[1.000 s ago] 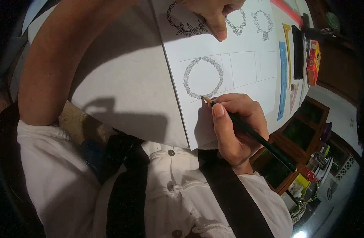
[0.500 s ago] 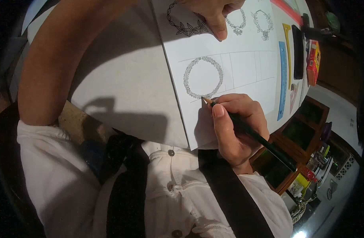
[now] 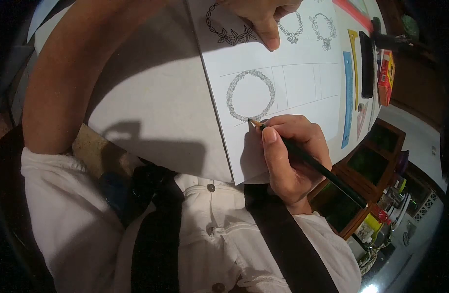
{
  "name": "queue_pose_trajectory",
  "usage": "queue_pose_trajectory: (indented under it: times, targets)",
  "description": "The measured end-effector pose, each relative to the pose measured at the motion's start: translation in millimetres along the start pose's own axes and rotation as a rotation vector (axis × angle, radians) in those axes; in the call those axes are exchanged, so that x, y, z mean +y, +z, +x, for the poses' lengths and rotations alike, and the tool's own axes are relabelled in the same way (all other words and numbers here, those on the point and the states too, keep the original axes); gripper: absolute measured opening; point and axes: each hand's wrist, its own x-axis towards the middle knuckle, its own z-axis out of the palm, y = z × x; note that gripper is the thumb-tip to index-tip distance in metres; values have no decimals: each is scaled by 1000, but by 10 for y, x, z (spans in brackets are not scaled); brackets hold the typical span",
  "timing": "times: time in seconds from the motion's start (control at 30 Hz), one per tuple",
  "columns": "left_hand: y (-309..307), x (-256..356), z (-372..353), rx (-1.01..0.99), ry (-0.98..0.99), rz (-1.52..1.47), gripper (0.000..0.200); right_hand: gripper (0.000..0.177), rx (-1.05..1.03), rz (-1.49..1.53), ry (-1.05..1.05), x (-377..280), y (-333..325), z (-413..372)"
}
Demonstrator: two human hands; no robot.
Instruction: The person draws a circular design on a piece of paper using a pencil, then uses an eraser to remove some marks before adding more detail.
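Note:
My right hand (image 3: 294, 156) grips a dark pencil (image 3: 322, 171), its tip touching the lower edge of a drawn wreath circle (image 3: 250, 95) on a white sheet of paper (image 3: 302, 85). The sheet carries ruled lines and more wreath sketches near its top. My left hand (image 3: 261, 17) presses down on the upper part of the sheet, one finger pointing onto it, with the forearm stretching across the table at the left.
A white table surface (image 3: 151, 107) lies under the sheet. To the right of the paper are a blue ruler (image 3: 348, 97), a yellow curved ruler (image 3: 355, 58), a black phone-like slab (image 3: 367, 63) and an orange box (image 3: 385, 78). Dark wooden furniture stands beyond the table edge.

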Motion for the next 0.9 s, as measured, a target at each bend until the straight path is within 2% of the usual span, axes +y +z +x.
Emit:
queue_pose_trajectory:
  times: [0.07, 0.13, 0.33, 0.47, 0.9]
  targets:
    - [-8, 8, -9, 25, 27, 10, 40, 8, 0, -1, -14, 0, 3, 6]
    - [-65, 58, 30, -59, -65, -16, 39, 8, -1, 4, 2, -15, -1, 4]
    - [-26, -7, 76, -37, -8, -26, 40, 9, -4, 2, 20, -15, -3, 5]
    - [-31, 1, 69, -43, -16, -23, 39, 9, 1, 9, -28, -1, 1, 13]
    - [-61, 31, 60, -57, -30, -22, 39, 8, 25, 42, 9, -6, -12, -9]
